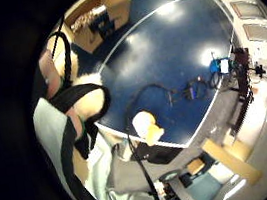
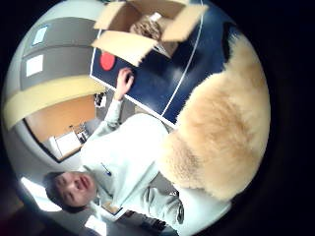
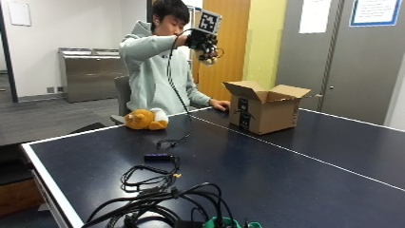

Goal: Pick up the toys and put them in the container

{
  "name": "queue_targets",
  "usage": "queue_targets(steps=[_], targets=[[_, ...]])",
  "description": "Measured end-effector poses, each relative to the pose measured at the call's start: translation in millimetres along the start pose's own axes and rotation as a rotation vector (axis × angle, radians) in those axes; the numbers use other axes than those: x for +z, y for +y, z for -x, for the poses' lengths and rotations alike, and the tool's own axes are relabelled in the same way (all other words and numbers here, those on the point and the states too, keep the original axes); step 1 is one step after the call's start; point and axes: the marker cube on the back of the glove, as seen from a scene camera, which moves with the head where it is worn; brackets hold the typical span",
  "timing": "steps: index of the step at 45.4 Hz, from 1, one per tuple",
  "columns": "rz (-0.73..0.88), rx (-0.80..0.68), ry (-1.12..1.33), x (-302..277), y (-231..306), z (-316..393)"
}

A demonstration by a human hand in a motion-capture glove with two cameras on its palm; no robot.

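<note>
Gloved right hand [image 3: 202, 43] raised above bench's [image 3: 265, 161] near edge, grip closed on tan fluffy plush toy [image 2: 221, 132]; open brown cardboard box [image 3: 265, 111] w/ flaps up nearby.

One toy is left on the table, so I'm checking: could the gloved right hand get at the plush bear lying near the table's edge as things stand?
Probably not yet: the right hand is raised high and already grips a furry toy. Nothing covers the plush bear, though.
</note>
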Motion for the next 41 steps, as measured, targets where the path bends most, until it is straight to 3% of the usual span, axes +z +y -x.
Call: queue_targets(steps=[5,13,18,21,27,31,41], targets=[[-0.165,0.129,-0.089,-47,-34,22],[-0.448,-0.009,-0.086,-85,-90,48],[-0.558,0.139,-0.111,-88,-128,51],[-0.546,0.115,-0.122,-78,-145,51],[-0.402,0.277,-0.148,-59,-170,36],[-0.4,0.179,-0.198,-55,-161,9],[-0.449,0.334,-0.179,-71,-128,6]])
